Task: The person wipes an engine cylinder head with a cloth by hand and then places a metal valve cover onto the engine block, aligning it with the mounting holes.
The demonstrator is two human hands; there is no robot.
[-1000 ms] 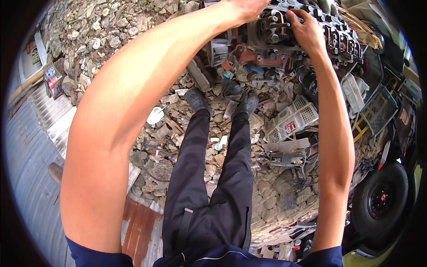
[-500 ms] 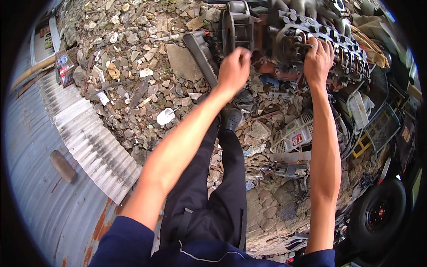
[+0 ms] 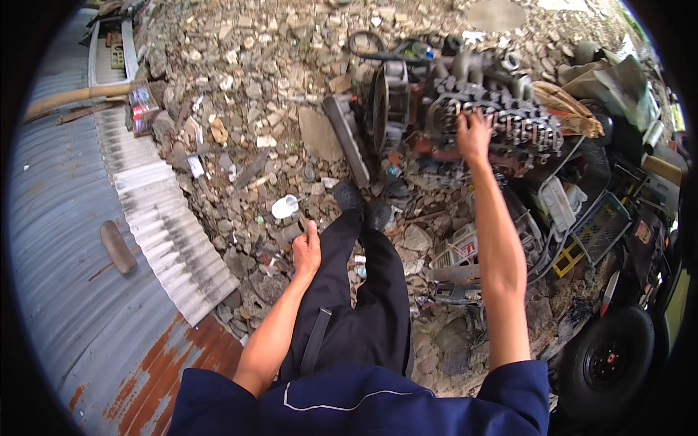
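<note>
My right hand [image 3: 476, 134] has its fingers bent onto the dark metal cylinder head [image 3: 523, 127] of an engine lying among rubble, gripping the valve gear on top. My left hand [image 3: 307, 251] hangs low beside my left thigh, thumb upward and fingers curled; whether they hold anything is hidden. Left of the engine stand a round metal housing [image 3: 392, 109] and a long grey metal part [image 3: 345, 134]. A reddish casting [image 3: 498, 160] lies under the head. A small white object [image 3: 285, 206] is on the stones near my left foot.
Corrugated metal sheets [image 3: 65, 240] and a pale ribbed sheet [image 3: 167, 225] line the left, with a pole [image 3: 65, 102]. On the right are piled crates, a mesh basket [image 3: 600, 229], scrap and a black tyre [image 3: 607, 345]. Rubble [image 3: 240, 73] covers the ground around my feet.
My left hand has come down from the engine to beside my thigh. My right hand remains on the cylinder head. The view has shifted, showing more ground beyond the engine.
</note>
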